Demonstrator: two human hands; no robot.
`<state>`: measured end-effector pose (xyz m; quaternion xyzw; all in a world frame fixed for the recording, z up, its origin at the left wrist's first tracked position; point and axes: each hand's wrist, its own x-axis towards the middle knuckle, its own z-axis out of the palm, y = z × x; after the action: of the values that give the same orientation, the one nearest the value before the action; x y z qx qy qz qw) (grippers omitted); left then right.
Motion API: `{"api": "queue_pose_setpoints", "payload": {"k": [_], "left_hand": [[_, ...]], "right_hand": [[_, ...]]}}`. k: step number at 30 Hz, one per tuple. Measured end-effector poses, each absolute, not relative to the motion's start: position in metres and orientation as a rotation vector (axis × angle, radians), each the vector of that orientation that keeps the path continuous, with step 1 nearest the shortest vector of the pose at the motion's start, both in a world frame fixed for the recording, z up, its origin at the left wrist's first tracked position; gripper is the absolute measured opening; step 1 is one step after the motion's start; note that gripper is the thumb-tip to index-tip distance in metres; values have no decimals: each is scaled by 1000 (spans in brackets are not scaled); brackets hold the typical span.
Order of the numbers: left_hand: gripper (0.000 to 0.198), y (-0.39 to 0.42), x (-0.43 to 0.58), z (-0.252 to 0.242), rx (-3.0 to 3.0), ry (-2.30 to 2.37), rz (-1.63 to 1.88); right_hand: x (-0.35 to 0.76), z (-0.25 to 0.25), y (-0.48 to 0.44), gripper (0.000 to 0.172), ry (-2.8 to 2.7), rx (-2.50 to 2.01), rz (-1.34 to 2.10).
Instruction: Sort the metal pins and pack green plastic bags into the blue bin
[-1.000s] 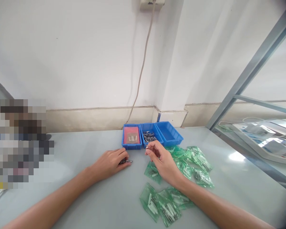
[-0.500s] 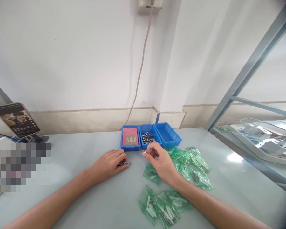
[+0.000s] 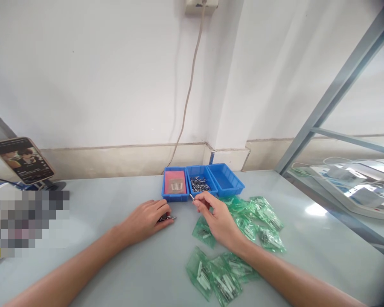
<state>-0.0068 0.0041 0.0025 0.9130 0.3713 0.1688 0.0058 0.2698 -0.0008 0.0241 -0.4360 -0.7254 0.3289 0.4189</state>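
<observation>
- While the left hand (image 3: 150, 216) rests on the table (image 3: 131, 277) in this head view, its fingers are bent close together over some pins (image 3: 167, 218); these show beside the thumb, perhaps gathered so that they do not roll. How firmly they are pressed, I cannot tell.
- The right hand (image 3: 216, 216) pinches one small metal part (image 3: 192, 197) with thumb and fingertips, just before the boxes; a thing so thin probably allows only this grip.
- Three boxes stand side by side near the wall: the left box (image 3: 175, 198) has a pink card (image 3: 170, 175), the middle box (image 3: 196, 169) has many loose parts (image 3: 200, 184), and then comes the right box (image 3: 225, 177). I suppose they separate kinds.
- Green bags (image 3: 224, 282) with parts inside lie around the right forearm, likely within easy reach.
</observation>
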Motion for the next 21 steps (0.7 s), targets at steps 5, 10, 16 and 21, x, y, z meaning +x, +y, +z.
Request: {"api": "queue_pose_setpoints", "payload": {"k": [5, 10, 16, 21], "left_hand": [[25, 5, -7, 1, 2869, 1171, 535], [25, 5, -7, 2, 2877, 1170, 519], [25, 4, -7, 2, 2865, 1182, 502], [25, 4, -7, 2, 2863, 1183, 509]], "right_hand": [[270, 24, -1, 22, -1813, -1104, 787], [269, 24, -2, 20, -1840, -1115, 761], [269, 22, -5, 15, -1908, -1188, 651], [269, 24, -7, 13, -1931, -1192, 644]]}}
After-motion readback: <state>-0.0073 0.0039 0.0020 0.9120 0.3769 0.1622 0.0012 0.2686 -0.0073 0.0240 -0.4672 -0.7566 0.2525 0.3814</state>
